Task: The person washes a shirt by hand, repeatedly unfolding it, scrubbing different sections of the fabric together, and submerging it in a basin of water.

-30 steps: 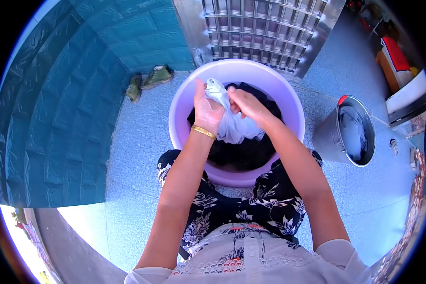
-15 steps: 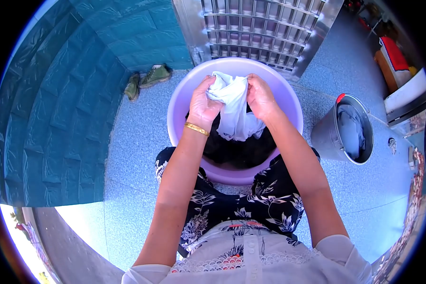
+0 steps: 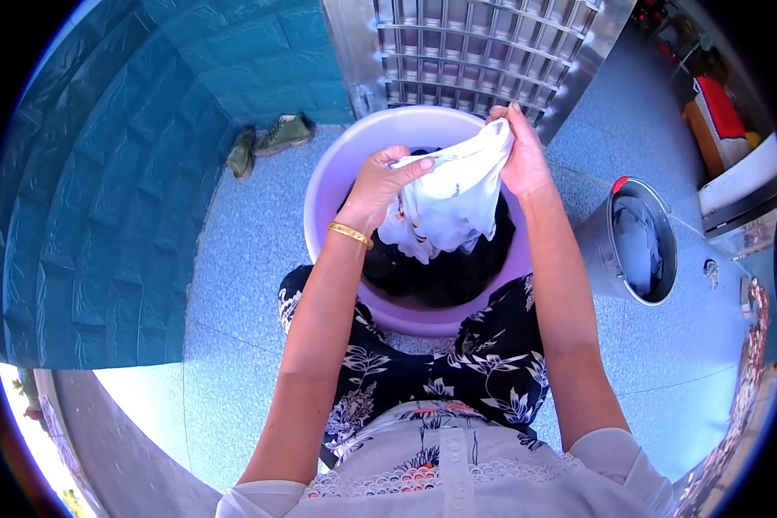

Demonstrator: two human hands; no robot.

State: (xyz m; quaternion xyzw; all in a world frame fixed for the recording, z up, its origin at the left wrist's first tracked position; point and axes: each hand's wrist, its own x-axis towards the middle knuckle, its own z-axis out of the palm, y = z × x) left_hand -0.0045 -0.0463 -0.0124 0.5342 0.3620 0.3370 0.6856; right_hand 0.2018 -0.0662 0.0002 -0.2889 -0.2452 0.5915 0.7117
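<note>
A white garment (image 3: pixel 457 194) hangs between my two hands over a large purple basin (image 3: pixel 326 186). My left hand (image 3: pixel 384 183), with a gold bangle at the wrist, pinches one side of its upper edge. At the other end of that edge, my right hand (image 3: pixel 522 155) grips the cloth and holds it higher. Small coloured marks show on the hanging fabric, but what they depict is too small to tell. Beneath it, dark cloth (image 3: pixel 431 281) lies in the basin, partly covered by the white garment.
To the right stands a metal bucket (image 3: pixel 600 246) with grey-blue cloth (image 3: pixel 637 246) inside. Green shoes (image 3: pixel 283 135) sit against the blue brick-patterned wall (image 3: pixel 103 198). A metal barred door (image 3: pixel 483 52) is just behind the basin. Speckled floor (image 3: pixel 241 285) surrounds everything.
My hands have moved apart, the right one up and to the right. The white garment, bunched before, is now spread out with its upper edge stretched between them.
</note>
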